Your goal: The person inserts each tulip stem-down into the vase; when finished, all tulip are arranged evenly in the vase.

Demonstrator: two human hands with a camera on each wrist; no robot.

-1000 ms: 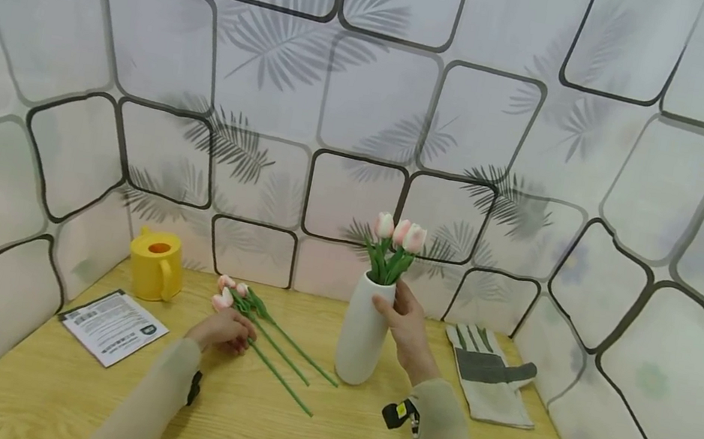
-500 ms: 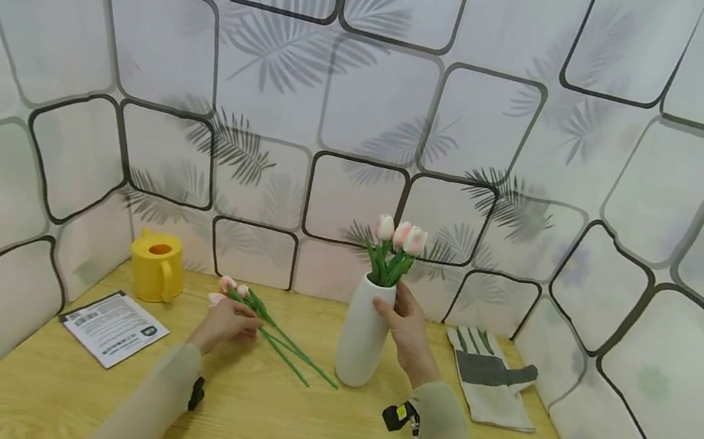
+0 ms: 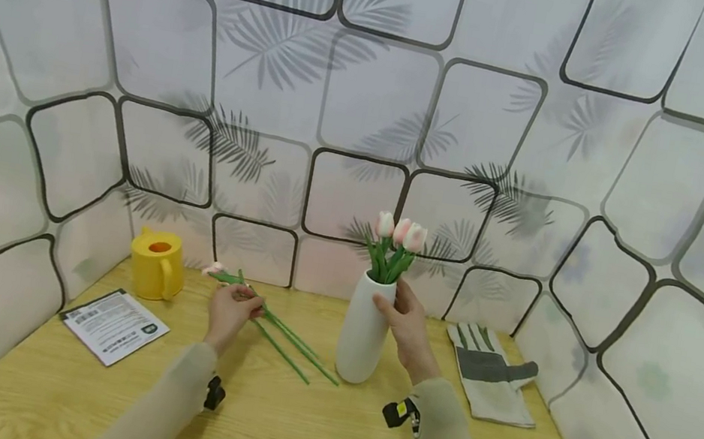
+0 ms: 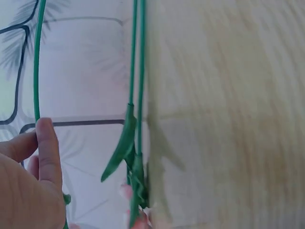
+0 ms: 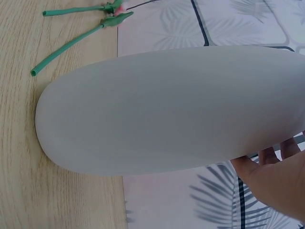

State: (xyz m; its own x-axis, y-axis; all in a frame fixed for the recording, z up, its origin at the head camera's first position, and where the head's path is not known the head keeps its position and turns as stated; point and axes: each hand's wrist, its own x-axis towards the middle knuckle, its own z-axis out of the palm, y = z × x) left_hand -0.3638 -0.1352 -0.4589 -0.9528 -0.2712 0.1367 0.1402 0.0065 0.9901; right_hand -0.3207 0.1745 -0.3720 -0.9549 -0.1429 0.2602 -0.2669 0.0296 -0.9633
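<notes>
My left hand (image 3: 233,314) pinches a pink-and-white artificial tulip (image 4: 36,71) by its green stem, between thumb and finger, raised off the table. Two more tulips (image 4: 141,90) lie beside it with their stems toward the vase; their blossoms are mostly hidden behind the hand in the head view. My right hand (image 3: 410,334) grips the upper right side of a tall white vase (image 3: 362,335), which stands upright on the table. Several pink-and-white tulips (image 3: 400,236) stand in the vase. The right wrist view shows the vase's smooth side, with fingertips (image 5: 245,167) against it.
A yellow watering can (image 3: 155,266) stands at the back left, with a printed leaflet (image 3: 114,326) in front of it. A grey-and-white work glove (image 3: 487,376) lies right of the vase on the wooden table (image 3: 292,438). Patterned cloth walls (image 3: 367,116) surround the table.
My left hand has taken one tulip by the stem, lifted it from the table and shifted slightly right and away from me. The right hand and vase have stayed put.
</notes>
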